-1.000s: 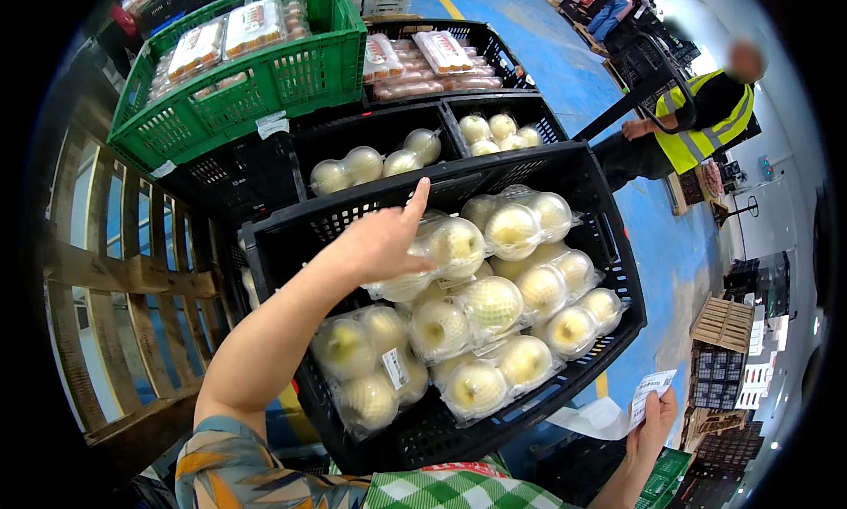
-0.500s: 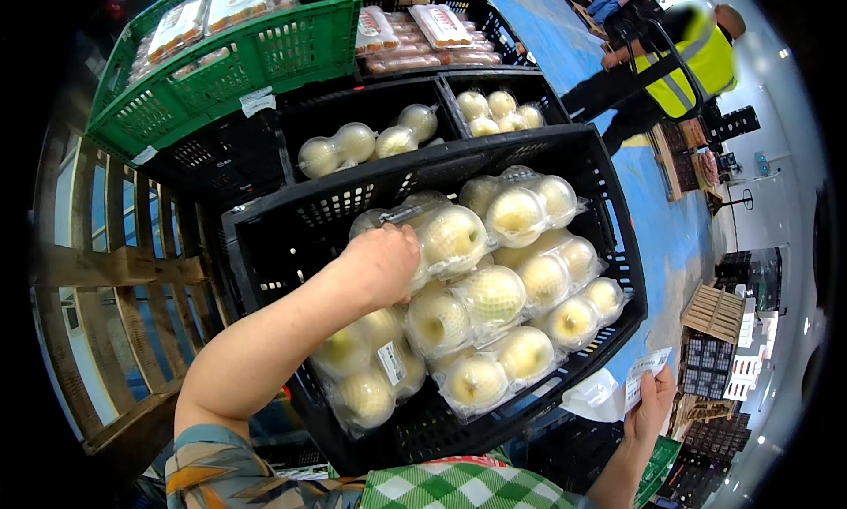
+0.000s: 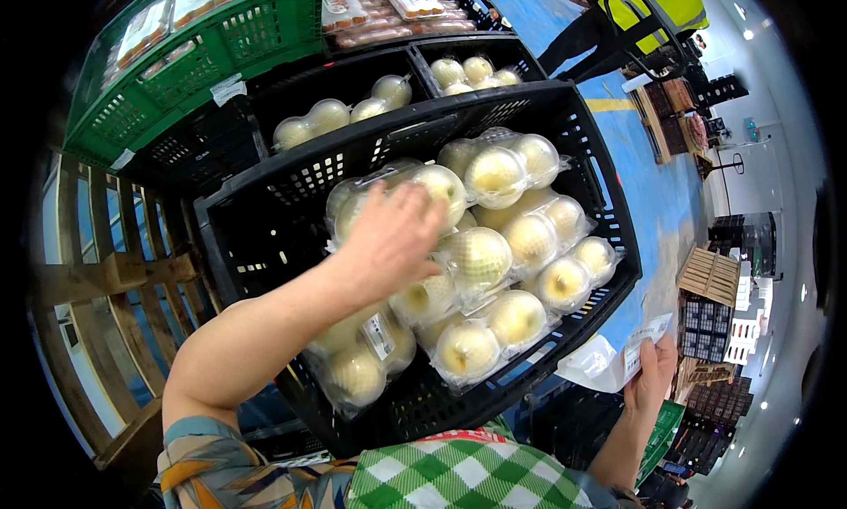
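A large black crate (image 3: 231, 264) in front of me is filled with clear plastic packs of pale yellow round fruit in foam nets. My left hand (image 3: 393, 240) is over a fruit pack (image 3: 438, 185) at the crate's upper middle, fingers apart and slightly blurred. Whether the fingertips touch the pack I cannot tell. One pack (image 3: 353, 372) at the near left carries a white label (image 3: 378, 335). To the right, outside the crate, my right hand (image 3: 651, 377) pinches a strip of white labels (image 3: 600, 363), with its loose backing hanging to the left.
Behind stand black crates with more fruit packs (image 3: 326, 116) and a green crate (image 3: 203, 68) of packaged goods. A wooden pallet (image 3: 115, 275) stands upright at left. A person in a yellow vest (image 3: 662, 11) holds a trolley frame on the blue floor (image 3: 609, 147).
My left hand has lifted its fingers off the pack's top, where they were closed, and spread them. My right hand still holds the labels. The person with the trolley has shifted in view.
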Demonstrator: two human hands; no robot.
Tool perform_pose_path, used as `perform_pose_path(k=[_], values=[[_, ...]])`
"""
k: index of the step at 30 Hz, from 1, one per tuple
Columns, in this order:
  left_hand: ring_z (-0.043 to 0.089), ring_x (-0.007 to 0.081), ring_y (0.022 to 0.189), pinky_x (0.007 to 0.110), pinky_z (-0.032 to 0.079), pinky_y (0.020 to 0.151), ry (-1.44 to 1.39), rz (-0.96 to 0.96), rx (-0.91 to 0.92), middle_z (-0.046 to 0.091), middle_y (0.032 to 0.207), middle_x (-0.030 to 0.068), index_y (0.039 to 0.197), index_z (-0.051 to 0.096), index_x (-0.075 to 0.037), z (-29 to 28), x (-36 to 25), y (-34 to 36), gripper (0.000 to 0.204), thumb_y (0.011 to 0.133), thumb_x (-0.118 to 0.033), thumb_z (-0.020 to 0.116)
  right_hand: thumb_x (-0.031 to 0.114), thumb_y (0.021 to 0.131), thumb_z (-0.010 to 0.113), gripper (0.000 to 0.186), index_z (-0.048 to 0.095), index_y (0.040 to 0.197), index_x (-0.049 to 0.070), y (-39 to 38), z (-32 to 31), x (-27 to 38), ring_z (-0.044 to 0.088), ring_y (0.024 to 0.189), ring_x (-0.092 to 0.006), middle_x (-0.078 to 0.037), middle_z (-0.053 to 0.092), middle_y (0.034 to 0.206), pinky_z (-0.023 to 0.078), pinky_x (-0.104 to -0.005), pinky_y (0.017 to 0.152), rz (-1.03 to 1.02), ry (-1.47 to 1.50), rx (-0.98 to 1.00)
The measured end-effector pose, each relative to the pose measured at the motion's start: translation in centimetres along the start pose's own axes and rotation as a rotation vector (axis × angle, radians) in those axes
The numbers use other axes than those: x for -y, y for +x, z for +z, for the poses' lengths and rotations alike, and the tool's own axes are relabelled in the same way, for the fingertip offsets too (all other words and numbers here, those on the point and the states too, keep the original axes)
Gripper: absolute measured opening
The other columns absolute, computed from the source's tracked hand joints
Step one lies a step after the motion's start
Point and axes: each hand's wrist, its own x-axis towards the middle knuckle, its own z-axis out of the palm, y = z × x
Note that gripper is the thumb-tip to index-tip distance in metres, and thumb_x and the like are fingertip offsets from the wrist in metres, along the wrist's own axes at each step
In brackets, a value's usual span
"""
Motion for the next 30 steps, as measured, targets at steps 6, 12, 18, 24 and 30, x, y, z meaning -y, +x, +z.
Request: perform_pose_path(k=[6,12,18,24,30], values=[[0.021,0.0238,0.132,0.057,0.017,0.105,-0.051,0.649,0.053,0.027,0.141,0.0116,0.12,0.05,-0.018,2.1,-3.6,-0.4,0.05,0.074,-0.034,0.064,0.011,0.084,0.058,0.03,0.051,0.109,-0.005,-0.6,-0.7,0.0,0.058,0.082,-0.0114,-0.008,0.061,0.096,0.046,-0.0235,0.074,0.003,0.013,0.006],[0.013,0.0206,0.136,0.057,0.009,0.107,0.016,0.695,0.25,0.021,0.145,0.0028,0.111,0.058,-0.024,4.1,-3.8,-0.5,0.037,0.074,-0.019,0.057,0.011,0.084,0.058,0.032,0.051,0.111,-0.004,-1.2,-0.6,0.3,0.058,0.083,-0.012,-0.008,0.061,0.097,0.046,-0.024,0.075,0.004,0.027,-0.022],[0.012,0.0197,0.136,0.058,0.015,0.105,-0.024,0.653,0.303,0.021,0.145,0.0009,0.101,0.064,-0.021,3.4,-3.5,-0.1,0.031,0.071,-0.013,0.058,0.01,0.085,0.057,0.03,0.051,0.111,-0.004,-2.2,-1.1,0.5,0.058,0.08,-0.0113,-0.008,0.061,0.095,0.046,-0.0236,0.073,-0.01,0.022,-0.031],[0.014,0.0197,0.135,0.059,0.02,0.103,-0.053,0.59,0.299,0.02,0.145,0.0041,0.104,0.062,-0.017,2.7,-3.6,-0.1,0.033,0.072,-0.009,0.056,0.011,0.085,0.057,0.028,0.052,0.108,-0.004,-3.4,-1.9,0.6,0.058,0.076,-0.0101,-0.007,0.061,0.091,0.047,-0.0223,0.069,-0.029,0.032,-0.061],[0.02,0.0192,0.133,0.059,0.021,0.102,0.001,0.837,0.15,0.02,0.145,0.006,0.127,0.045,-0.021,4.0,-6.9,-1.8,0.049,0.079,-0.017,0.053,0.01,0.085,0.057,0.026,0.052,0.107,-0.004,-4.5,-3.1,0.7,0.058,0.076,-0.0096,-0.007,0.062,0.091,0.047,-0.0214,0.069,-0.059,0.055,-0.059]])
